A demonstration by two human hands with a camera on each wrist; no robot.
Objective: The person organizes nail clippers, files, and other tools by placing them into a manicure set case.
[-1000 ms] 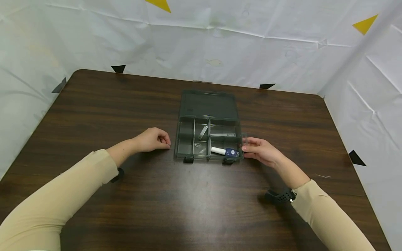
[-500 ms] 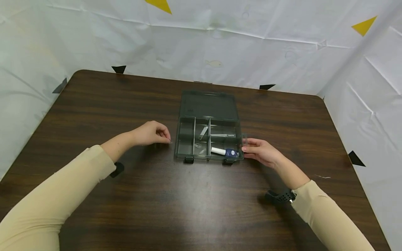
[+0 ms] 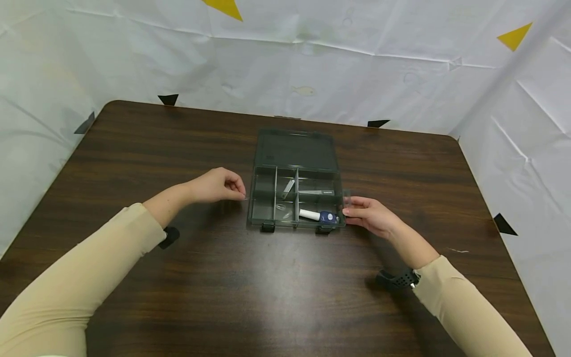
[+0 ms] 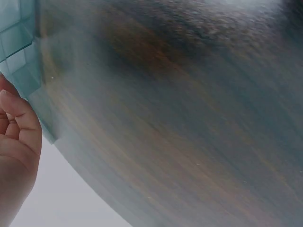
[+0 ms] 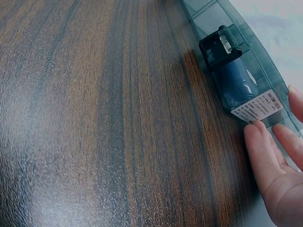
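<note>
The open organizer box [image 3: 296,198] sits mid-bench [image 3: 285,287], its lid laid flat behind it and a white-and-blue tube [image 3: 318,215] in the near right compartment. The right hand [image 3: 369,215] steadies the box's right wall with straight fingers, which should press lightly so the box does not slide. The left hand [image 3: 218,185] hovers just beside the left wall, fingers curled and apparently pinching a thin clear piece (hard to make out), best brought in level over the wall.

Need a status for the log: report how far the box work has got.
Done: the organizer box lies open, with a white-and-blue tube and metal pieces in its compartments. In hand: the right hand touches its right wall; the left hand pinches something small beside it. Left: lid not yet closed.
</note>
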